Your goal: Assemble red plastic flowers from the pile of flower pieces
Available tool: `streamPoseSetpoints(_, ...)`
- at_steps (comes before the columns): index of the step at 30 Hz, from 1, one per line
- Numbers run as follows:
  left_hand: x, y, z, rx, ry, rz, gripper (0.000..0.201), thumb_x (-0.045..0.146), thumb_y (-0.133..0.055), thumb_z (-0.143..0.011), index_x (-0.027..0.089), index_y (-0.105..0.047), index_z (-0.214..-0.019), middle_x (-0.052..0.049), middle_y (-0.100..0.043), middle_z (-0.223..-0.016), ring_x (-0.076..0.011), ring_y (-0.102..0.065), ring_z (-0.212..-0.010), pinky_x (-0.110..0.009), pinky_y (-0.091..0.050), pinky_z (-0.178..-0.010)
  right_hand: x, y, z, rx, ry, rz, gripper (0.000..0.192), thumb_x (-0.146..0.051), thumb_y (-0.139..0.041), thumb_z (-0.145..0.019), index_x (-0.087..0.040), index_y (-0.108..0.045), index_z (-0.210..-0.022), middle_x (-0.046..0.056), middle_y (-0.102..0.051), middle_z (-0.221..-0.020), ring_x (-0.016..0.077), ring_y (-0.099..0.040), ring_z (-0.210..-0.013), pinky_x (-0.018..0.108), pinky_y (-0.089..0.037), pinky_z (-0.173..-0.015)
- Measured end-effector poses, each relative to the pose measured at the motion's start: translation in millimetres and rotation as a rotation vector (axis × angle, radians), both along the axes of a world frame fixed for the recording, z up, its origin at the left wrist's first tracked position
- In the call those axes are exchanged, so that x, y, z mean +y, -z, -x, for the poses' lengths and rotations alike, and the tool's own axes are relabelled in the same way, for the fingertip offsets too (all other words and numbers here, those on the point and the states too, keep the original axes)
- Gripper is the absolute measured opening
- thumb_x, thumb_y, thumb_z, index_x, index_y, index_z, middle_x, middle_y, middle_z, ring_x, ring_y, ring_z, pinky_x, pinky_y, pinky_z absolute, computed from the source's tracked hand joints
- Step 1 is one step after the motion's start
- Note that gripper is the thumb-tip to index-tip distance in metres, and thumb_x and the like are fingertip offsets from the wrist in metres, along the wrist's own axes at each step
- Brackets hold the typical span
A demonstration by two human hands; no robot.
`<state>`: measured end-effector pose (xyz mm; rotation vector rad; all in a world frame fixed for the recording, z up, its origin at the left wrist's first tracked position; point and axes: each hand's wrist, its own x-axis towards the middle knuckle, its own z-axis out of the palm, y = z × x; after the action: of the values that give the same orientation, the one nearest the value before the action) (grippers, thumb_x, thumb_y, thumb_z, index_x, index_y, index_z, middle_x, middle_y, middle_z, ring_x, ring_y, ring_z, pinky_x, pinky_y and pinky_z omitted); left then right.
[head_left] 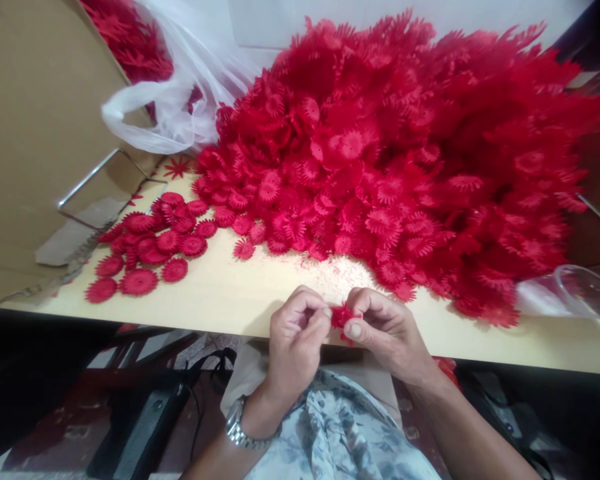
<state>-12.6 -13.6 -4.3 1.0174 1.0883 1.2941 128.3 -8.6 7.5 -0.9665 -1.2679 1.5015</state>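
Observation:
A small red fabric flower piece [341, 319] with toothed petals is pinched between my two hands, just above the table's front edge. My left hand [297, 333] wears a metal watch at the wrist and is closed, its fingertips at the piece's left side. On the other side my right hand [387, 330] grips it between thumb and forefinger. A large heap of red flower pieces [350, 153] spreads behind my hands. To the left lies a smaller pile of round, flat red flower discs [153, 243].
A pale table [225, 293] runs across in front of me, with red crumbs near its middle. At the left stand a cardboard box [35, 133], a bent metal wire frame [93, 180] and a white plastic bag [180, 100]. A clear plastic cup [587, 293] lies at the right.

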Motion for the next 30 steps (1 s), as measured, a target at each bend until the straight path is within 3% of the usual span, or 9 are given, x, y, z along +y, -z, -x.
streamPoseSetpoints(3, 6.0, 3.8, 9.5, -0.06, -0.095, 0.036, 0.017, 0.016, -0.053, -0.08, 0.018, -0.049, -0.064, 0.004, -0.041, -0.063, -0.0078, -0.033, -0.052, -0.021, -0.026, -0.046, 0.2, 3.7, -10.5, -0.005, 0.065, -0.05, 0.025, -0.032, -0.062, -0.082, -0.019, -0.049, -0.065, -0.003, -0.051, -0.062, 0.0091, -0.044, -0.055, 0.021, -0.035, -0.05)
streamPoseSetpoints(7, 11.5, -0.7, 18.6, -0.032, -0.037, 0.023, 0.015, 0.02, -0.056, -0.081, 0.018, -0.051, -0.068, 0.004, -0.042, -0.063, -0.0076, -0.035, -0.051, -0.02, -0.027, -0.045, 6.1, -1.3, -19.9, -0.197, 0.134, -0.119, 0.02, -0.033, -0.061, -0.082, -0.02, -0.052, -0.07, -0.001, -0.051, -0.065, 0.0109, -0.045, -0.058, 0.022, -0.037, -0.052)
streamPoseSetpoints(12, 5.3, -7.5, 9.7, 0.42, 0.039, -0.233, 0.013, 0.015, -0.05, -0.085, 0.019, -0.052, -0.073, 0.001, -0.05, -0.072, -0.0103, -0.05, -0.062, -0.02, -0.038, -0.055, 9.3, -11.4, 0.5, -0.307, 0.074, -0.099, 0.022, -0.041, -0.052, -0.086, -0.019, -0.056, -0.083, 0.0, -0.052, -0.067, 0.0114, -0.047, -0.058, 0.022, -0.038, -0.051)
streamPoseSetpoints(16, 3.8, -1.3, 0.9, 0.644, -0.024, -0.487, 0.012, 0.011, -0.051, -0.081, 0.02, -0.055, -0.077, 0.0, -0.052, -0.069, -0.0124, -0.053, -0.061, -0.022, -0.04, -0.055, 8.9, -8.1, 15.0, -0.277, 0.007, -0.102, 0.023, -0.042, -0.051, -0.086, -0.02, -0.054, -0.088, 0.0, -0.055, -0.07, 0.0119, -0.05, -0.059, 0.022, -0.041, -0.05)
streamPoseSetpoints(19, 5.3, 0.6, -1.7, 0.531, -0.045, -0.48, 0.015, 0.012, -0.049, -0.082, 0.022, -0.06, -0.085, -0.001, -0.055, -0.073, -0.0127, -0.053, -0.062, -0.022, -0.041, -0.056, 19.1, -10.8, 10.0, -0.355, 0.084, -0.229, 0.023, -0.036, -0.042, -0.091, -0.019, -0.053, -0.08, 0.0, -0.054, -0.064, 0.0124, -0.052, -0.058, 0.023, -0.043, -0.052)
streamPoseSetpoints(22, 6.0, -2.6, 2.8, 0.37, -0.084, -0.396, 0.014, 0.016, -0.05, -0.084, 0.023, -0.063, -0.086, -0.002, -0.058, -0.077, -0.0127, -0.054, -0.064, -0.022, -0.042, -0.056, 46.6, -29.7, -7.7, -0.516, 0.228, -0.416, 0.016, -0.029, -0.044, -0.091, -0.02, -0.056, -0.085, -0.001, -0.054, -0.061, 0.0118, -0.051, -0.053, 0.022, -0.042, -0.048)
streamPoseSetpoints(24, 6.0, -5.2, 9.5, 0.33, -0.115, -0.336, 0.013, 0.018, -0.051, -0.084, 0.022, -0.064, -0.082, -0.001, -0.057, -0.075, -0.0125, -0.053, -0.063, -0.022, -0.041, -0.055, 73.2, -48.7, -23.0, -0.714, 0.368, -0.629, 0.014, -0.024, -0.046, -0.089, -0.019, -0.059, -0.09, 0.001, -0.059, -0.068, 0.0123, -0.053, -0.055, 0.024, -0.043, -0.051)
streamPoseSetpoints(27, 4.5, -8.7, 22.4, 0.336, -0.13, -0.284, 0.013, 0.02, -0.051, -0.085, 0.021, -0.063, -0.08, -0.001, -0.056, -0.072, -0.0119, -0.052, -0.06, -0.022, -0.04, -0.053, 114.3, -71.3, -44.6, -1.065, 0.641, -0.955, 0.021, -0.026, -0.045, -0.089, -0.018, -0.063, -0.096, 0.011, -0.066, -0.088, 0.0207, -0.061, -0.081, 0.032, -0.048, -0.071)
streamPoseSetpoints(30, 2.9, -11.6, 40.4, 0.421, -0.179, -0.315, 0.015, 0.018, -0.049, -0.086, 0.019, -0.063, -0.079, -0.001, -0.056, -0.072, -0.0121, -0.053, -0.061, -0.022, -0.041, -0.054, 143.1, -70.0, -63.4, -1.468, 0.631, -1.042, 0.033, -0.038, -0.046, -0.088, -0.015, -0.065, -0.101, 0.017, -0.066, -0.104, 0.0288, -0.061, -0.091, 0.04, -0.047, -0.079)
